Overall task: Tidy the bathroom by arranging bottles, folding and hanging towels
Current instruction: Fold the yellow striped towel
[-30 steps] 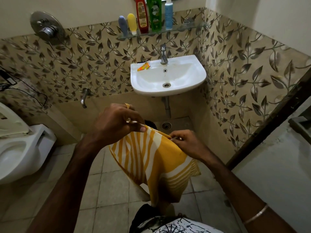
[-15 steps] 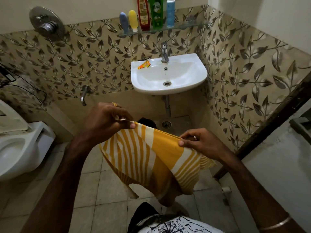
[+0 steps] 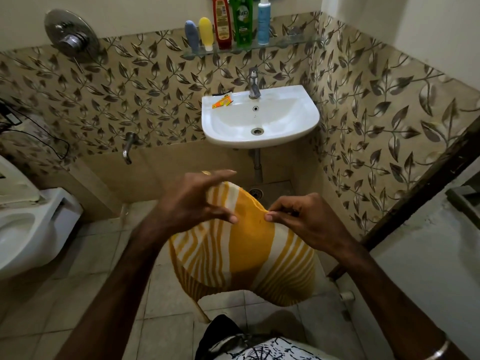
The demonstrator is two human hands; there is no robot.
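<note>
The left hand (image 3: 189, 203) holds the top edge of the towel (image 3: 241, 255), thumb underneath pressing the cloth and index finger stretched out over it toward the far wall; just to its right the right hand (image 3: 301, 219) pinches the same edge between thumb and curled fingers. The two hands are near each other, thumbs almost meeting, and the yellow-and-white striped towel hangs from them in front of the person, doubled over and draping down toward the floor. Beyond, the sink (image 3: 306, 120) stands on the far wall, and above it bottles (image 3: 244, 22) line the shelf (image 3: 285, 41) upright in a row. This looks like the folding step, mid-fold, with the bottles seemingly already arranged. Next, the hands likely need to align the edges, fold once more, then find a rail; none is in view.
</note>
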